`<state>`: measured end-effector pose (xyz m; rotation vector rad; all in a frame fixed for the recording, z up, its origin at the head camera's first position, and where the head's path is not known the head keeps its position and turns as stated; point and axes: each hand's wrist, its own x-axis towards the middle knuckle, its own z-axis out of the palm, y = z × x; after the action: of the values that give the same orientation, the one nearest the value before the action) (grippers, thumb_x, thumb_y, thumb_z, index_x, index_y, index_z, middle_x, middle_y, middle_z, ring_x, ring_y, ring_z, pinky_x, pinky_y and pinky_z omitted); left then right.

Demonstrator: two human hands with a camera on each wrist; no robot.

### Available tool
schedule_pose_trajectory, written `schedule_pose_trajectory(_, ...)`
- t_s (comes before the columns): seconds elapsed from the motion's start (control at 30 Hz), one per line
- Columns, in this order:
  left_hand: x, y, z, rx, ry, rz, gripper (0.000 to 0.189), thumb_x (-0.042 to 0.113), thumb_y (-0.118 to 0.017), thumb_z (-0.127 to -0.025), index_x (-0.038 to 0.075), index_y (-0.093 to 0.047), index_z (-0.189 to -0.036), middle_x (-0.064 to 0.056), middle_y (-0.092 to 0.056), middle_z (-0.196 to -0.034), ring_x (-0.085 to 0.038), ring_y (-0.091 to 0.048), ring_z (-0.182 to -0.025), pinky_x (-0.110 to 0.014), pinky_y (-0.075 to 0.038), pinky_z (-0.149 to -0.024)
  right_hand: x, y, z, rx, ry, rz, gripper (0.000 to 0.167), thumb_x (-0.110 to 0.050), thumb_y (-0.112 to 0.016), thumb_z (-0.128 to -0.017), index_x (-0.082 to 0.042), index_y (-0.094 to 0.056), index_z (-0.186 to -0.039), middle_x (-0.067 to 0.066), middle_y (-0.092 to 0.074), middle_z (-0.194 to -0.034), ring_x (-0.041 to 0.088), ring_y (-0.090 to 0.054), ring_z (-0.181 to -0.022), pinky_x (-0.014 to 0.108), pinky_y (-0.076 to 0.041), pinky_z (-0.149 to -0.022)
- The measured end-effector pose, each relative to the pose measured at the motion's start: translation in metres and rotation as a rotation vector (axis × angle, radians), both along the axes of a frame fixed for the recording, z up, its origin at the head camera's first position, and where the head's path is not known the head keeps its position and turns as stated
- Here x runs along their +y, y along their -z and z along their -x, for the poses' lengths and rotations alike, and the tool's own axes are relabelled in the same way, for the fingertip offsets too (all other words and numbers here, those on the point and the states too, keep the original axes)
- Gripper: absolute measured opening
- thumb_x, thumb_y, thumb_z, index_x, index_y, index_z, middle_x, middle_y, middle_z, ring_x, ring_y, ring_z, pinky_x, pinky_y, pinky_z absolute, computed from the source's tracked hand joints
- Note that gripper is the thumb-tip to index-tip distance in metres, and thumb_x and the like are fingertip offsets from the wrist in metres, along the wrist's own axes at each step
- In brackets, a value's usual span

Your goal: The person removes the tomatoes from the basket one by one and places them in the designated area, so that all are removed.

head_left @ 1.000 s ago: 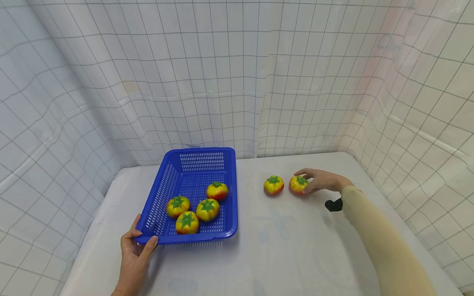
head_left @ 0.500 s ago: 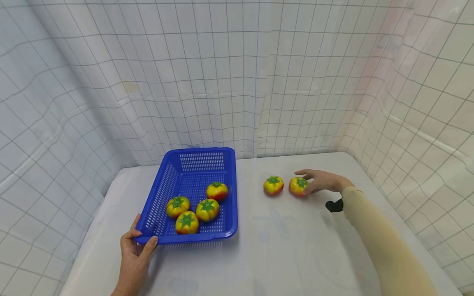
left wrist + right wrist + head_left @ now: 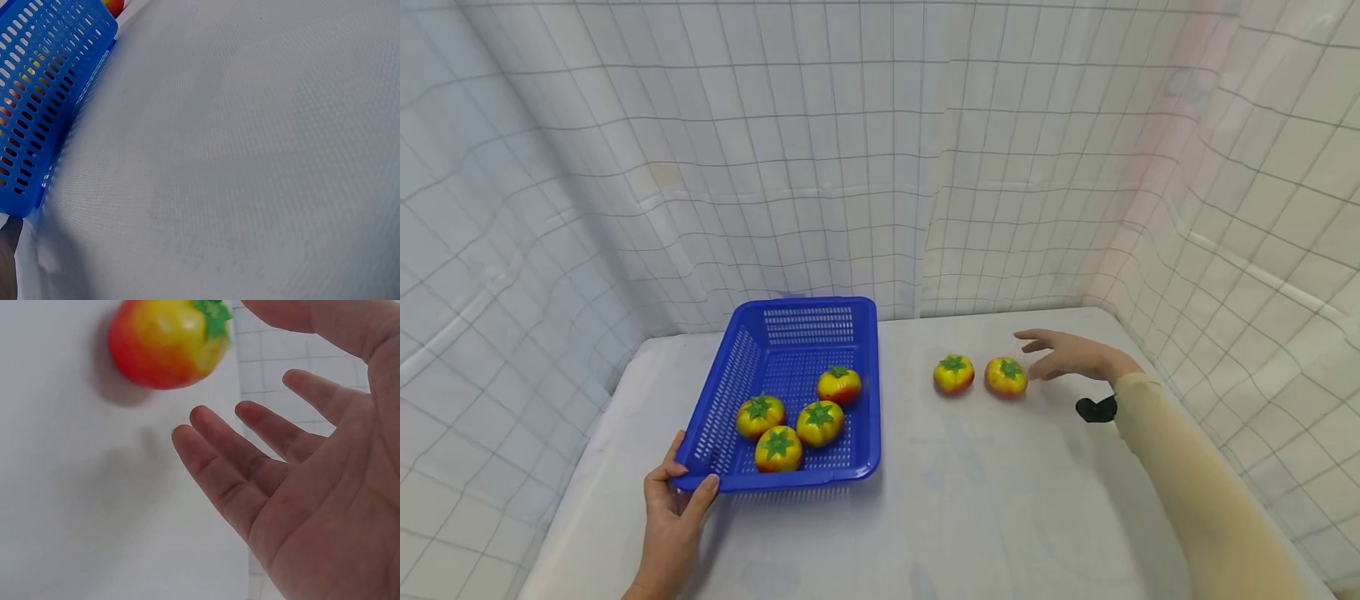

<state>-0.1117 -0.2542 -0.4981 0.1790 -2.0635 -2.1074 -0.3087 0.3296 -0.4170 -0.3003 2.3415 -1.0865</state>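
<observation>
At the near left corner of a blue plastic basket (image 3: 790, 481), my left hand (image 3: 670, 521) grips the rim, thumb over the front edge. Several yellow-and-red tomatoes (image 3: 778, 450) with green star-shaped tops lie in its near half. Two more sit on the white table to the right: one tomato (image 3: 954, 374) nearer the basket, another tomato (image 3: 1006, 377) beside it. My right hand (image 3: 1071, 354) hovers just right of that second tomato, holding nothing. The right wrist view shows its spread fingers (image 3: 219, 469) apart from the tomato (image 3: 169, 344).
A white cloth with grid lines (image 3: 820, 167) hangs behind the table and along both sides. The white table top (image 3: 970, 500) stretches in front of the basket and the loose tomatoes. A black strap piece (image 3: 1096, 409) shows at my right wrist.
My right hand has let go of the right-hand tomato and drawn back to the right, its fingers opening wider. That tomato stays on the table. My left hand keeps its grip on the basket.
</observation>
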Motion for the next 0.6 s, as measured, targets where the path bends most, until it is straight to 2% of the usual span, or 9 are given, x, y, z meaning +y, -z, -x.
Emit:
schedule_pose_trajectory(0.27,0.001,-0.003,0.000,-0.023,0.010,0.001,0.041,0.016,-0.055,-0.107,0.027,-0.018,-0.122,0.009,0.004,-0.171,-0.039,-0.015,-0.147,-0.008,-0.046,-0.090,-0.009,-0.021,0.002,0.142,-0.003,0.012,0.075,-0.032,-0.070,-0.098,-0.022,-0.029,-0.160,0.013,-0.040,-0.158,0.035,-0.058,-0.126,0.060,-0.036,-0.112)
schedule_pose_trajectory(0.43,0.001,-0.003,-0.001,-0.031,0.005,0.001,0.042,0.017,-0.056,-0.107,0.027,-0.017,-0.123,0.010,0.004,-0.171,-0.038,-0.015,-0.147,-0.008,-0.046,-0.090,-0.029,-0.032,0.003,0.228,0.001,0.044,0.071,-0.036,-0.069,-0.098,-0.023,-0.034,-0.158,0.009,-0.043,-0.156,0.032,-0.052,-0.132,0.061,-0.036,-0.111)
schedule_pose_trajectory(0.6,0.002,-0.003,-0.001,-0.029,0.005,-0.013,0.042,0.016,-0.055,-0.107,0.027,-0.017,-0.123,0.009,0.005,-0.171,-0.038,-0.016,-0.147,-0.009,-0.047,-0.090,-0.054,-0.041,0.001,0.252,-0.019,0.100,0.066,-0.034,-0.071,-0.097,-0.025,-0.040,-0.155,0.005,-0.045,-0.154,0.030,-0.049,-0.135,0.058,-0.039,-0.111)
